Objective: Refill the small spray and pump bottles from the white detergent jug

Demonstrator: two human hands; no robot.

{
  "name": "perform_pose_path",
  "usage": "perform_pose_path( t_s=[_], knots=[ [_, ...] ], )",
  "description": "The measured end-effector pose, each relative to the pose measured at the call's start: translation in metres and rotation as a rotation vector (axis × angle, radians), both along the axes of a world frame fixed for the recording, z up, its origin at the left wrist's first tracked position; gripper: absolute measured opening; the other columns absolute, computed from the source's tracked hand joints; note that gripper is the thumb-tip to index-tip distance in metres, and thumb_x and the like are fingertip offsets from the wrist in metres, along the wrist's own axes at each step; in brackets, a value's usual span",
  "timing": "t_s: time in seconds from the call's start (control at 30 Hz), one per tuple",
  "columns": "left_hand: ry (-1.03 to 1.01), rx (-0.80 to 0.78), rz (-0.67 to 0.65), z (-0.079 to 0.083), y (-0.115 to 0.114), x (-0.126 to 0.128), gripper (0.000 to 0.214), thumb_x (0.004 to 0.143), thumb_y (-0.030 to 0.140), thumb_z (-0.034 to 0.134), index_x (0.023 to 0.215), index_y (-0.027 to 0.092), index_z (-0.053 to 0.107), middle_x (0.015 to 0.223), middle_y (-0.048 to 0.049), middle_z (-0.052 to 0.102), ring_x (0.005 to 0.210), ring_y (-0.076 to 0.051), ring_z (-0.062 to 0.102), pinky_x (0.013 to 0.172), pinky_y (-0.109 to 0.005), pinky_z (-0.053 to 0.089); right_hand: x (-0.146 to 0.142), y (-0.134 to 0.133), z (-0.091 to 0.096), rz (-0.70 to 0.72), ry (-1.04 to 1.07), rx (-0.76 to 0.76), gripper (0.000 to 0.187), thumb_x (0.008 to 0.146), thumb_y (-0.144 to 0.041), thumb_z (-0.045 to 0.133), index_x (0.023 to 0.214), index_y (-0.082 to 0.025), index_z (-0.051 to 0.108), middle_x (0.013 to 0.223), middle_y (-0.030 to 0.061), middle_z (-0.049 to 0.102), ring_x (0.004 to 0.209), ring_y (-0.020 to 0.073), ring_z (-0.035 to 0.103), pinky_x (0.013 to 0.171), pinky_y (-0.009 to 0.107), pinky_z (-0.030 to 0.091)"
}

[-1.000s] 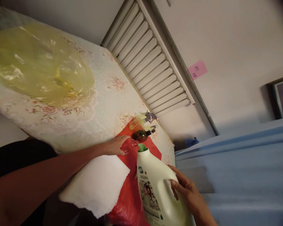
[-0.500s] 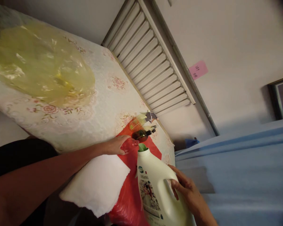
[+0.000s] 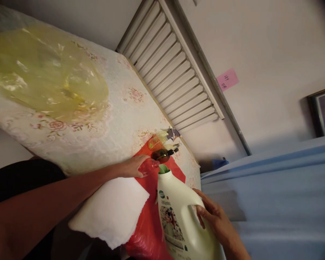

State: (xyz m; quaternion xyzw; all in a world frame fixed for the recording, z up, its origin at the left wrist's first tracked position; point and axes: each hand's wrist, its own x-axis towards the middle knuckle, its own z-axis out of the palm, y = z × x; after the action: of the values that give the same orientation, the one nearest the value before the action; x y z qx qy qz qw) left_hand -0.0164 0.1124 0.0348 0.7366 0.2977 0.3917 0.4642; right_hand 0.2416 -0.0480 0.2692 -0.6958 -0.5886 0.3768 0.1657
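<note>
A pale green detergent jug [image 3: 178, 213] stands tilted at the lower middle, its cap off and a green spout [image 3: 164, 169] showing in its mouth. My right hand [image 3: 213, 216] is closed round the jug's handle, fingers through the opening. My left hand [image 3: 135, 166] is curled round a clear bottle [image 3: 155, 164], whose ringed neck lies close to the spout. The bottle's body is hard to make out against the red plastic bag [image 3: 148, 238] beneath. Just beyond stand a dark bottle [image 3: 161, 155] with a black top and a clear spray bottle [image 3: 159, 140].
A white paper sheet [image 3: 111, 213] with a ragged edge lies below my left forearm. On the floral tablecloth [image 3: 119, 104] rests a puffed yellow plastic bag [image 3: 48, 76]. A white radiator [image 3: 173, 68] runs along the wall, and blue fabric [image 3: 284, 191] covers the right side.
Hardly anything differs. Both hands keep their places, and the jug stays at the same tilt with its spout near the clear bottle's neck.
</note>
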Motion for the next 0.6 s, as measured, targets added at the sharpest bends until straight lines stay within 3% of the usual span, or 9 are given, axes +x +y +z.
perform_pose_path(
  t_s=[0.6],
  knots=[
    [-0.013, 0.008, -0.005, -0.0018, 0.0003, -0.0011, 0.072, 0.07, 0.042, 0.076, 0.133, 0.025, 0.046, 0.128, -0.0107, 0.059, 0.117, -0.034, 0.057, 0.099, -0.043, 0.046, -0.0024, 0.0018, 0.0029, -0.013, -0.006, -0.022, 0.065, 0.082, -0.053, 0.068, 0.135, -0.018, 0.054, 0.071, -0.0029, 0.055, 0.051, 0.009, 0.043, 0.047, 0.023, 0.039]
  ],
)
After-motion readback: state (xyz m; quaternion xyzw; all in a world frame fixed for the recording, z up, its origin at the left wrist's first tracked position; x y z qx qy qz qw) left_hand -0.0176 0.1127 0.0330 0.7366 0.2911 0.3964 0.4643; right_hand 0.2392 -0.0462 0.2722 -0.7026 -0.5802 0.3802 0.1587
